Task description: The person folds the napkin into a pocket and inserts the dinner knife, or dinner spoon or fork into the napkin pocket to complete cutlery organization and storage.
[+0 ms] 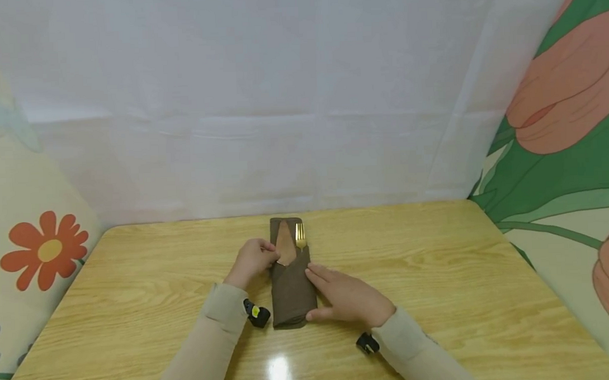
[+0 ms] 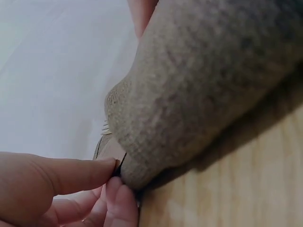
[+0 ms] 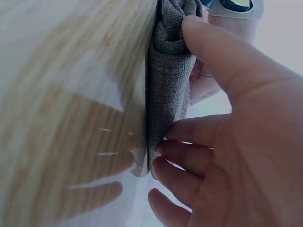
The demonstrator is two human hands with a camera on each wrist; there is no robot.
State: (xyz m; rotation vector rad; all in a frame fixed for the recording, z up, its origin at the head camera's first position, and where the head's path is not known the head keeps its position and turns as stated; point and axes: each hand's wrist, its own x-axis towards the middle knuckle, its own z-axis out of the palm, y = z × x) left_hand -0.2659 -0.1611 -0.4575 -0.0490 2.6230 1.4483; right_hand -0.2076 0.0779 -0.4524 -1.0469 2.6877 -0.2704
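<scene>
A dark grey-brown cloth napkin point(image 1: 293, 294), folded into a long narrow pocket, lies upright on the table in the head view. From its slanted opening stand a gold fork point(image 1: 300, 236), tines up, and a flat brown pointed piece point(image 1: 285, 244) whose kind I cannot tell. My left hand point(image 1: 255, 261) pinches the napkin's left edge beside the opening; the fingertips point(image 2: 108, 171) meet there in the left wrist view. Along the right side, my right hand point(image 1: 349, 297) rests its fingers point(image 3: 189, 158) against the cloth, with the thumb near the bottom folds.
The wood-grain table point(image 1: 438, 263) spreads around the napkin. Behind it hangs a white sheet point(image 1: 261, 102). Flower-patterned cloths flank the table, with a red flower point(image 1: 67, 265) left and pink tulips point(image 1: 573, 85) right. Each wrist wears a small black device.
</scene>
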